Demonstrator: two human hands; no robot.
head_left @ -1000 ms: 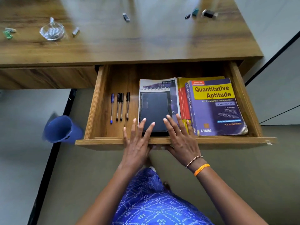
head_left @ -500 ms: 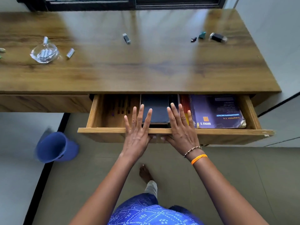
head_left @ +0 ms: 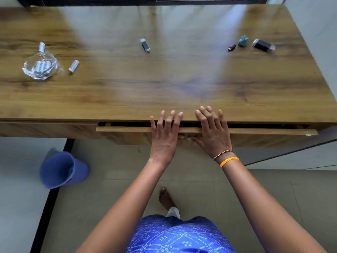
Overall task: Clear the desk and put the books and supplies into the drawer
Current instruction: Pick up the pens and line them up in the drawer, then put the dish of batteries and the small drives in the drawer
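Glossy wood-grain desk (head_left: pixel 164 84), matching wooden drawer (head_left: pixel 127 129), clear glass dish (head_left: pixel 41 67).

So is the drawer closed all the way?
Not quite. The drawer front sits slightly out from the desk, with a dark gap showing above it.

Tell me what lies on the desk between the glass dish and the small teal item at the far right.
In the head view, between the glass dish and teal item lie a white cylinder, a grey-black stick and a small black piece.

Wooden drawer (head_left: pixel 127 129) nearly shut, narrow dark gap under desk (head_left: pixel 164 84) edge; contents hidden.
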